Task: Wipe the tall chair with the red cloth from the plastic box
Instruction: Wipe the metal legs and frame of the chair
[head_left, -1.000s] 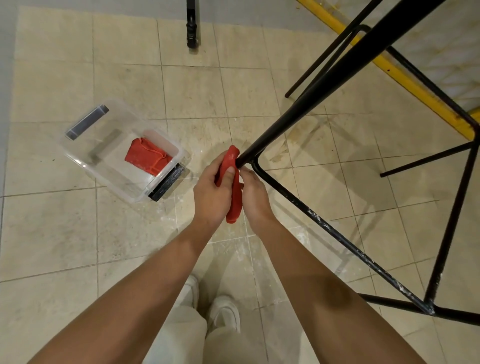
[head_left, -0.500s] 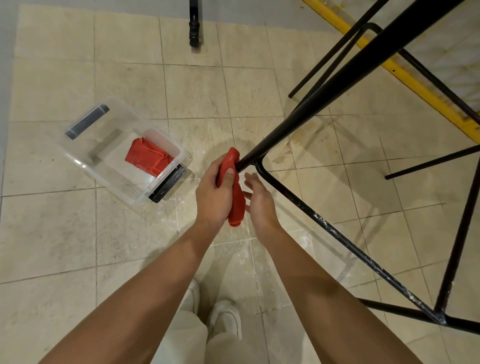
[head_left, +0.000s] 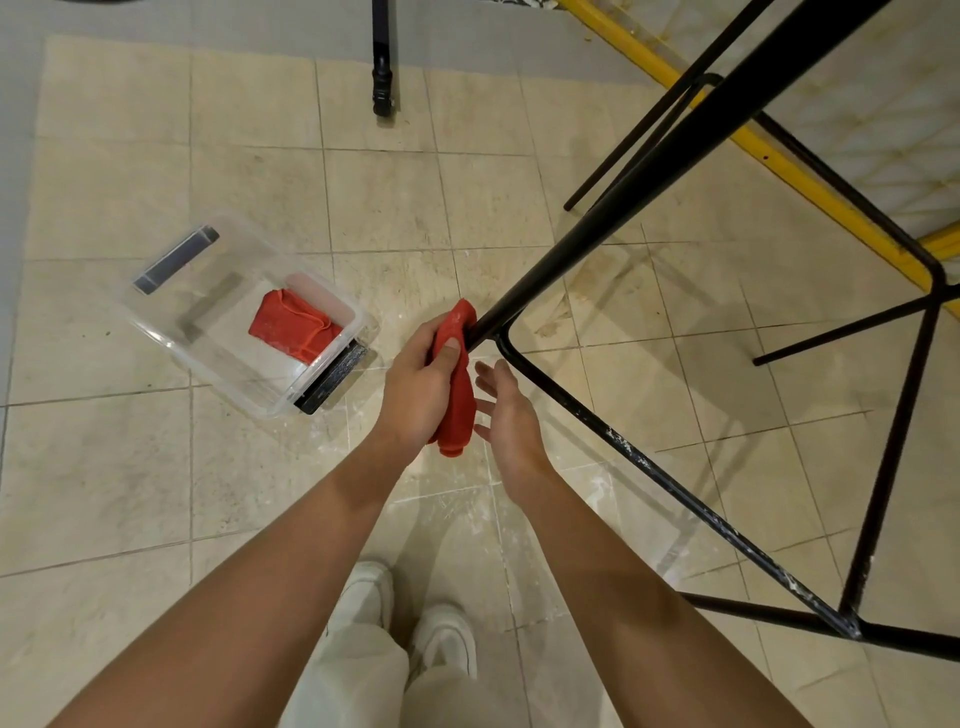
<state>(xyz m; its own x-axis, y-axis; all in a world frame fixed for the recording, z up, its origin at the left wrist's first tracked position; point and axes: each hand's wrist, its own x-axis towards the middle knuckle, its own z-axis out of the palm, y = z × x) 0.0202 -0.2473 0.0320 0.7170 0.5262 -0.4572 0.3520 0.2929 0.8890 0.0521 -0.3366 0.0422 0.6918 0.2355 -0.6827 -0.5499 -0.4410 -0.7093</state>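
Both outstretched, the left hand (head_left: 418, 384) grips the red cloth (head_left: 457, 400) at the chair leg (head_left: 597, 226), the right hand (head_left: 511, 415) loosely spread.

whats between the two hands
The hanging end of the red cloth, which the left hand grips; the right hand is open beside it. Head view.

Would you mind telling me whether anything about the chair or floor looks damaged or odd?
Yes: the chair's lower crossbar is speckled with white flecks along its length, perhaps chipped paint or splatter. White dusty smears mark the floor tiles below it.
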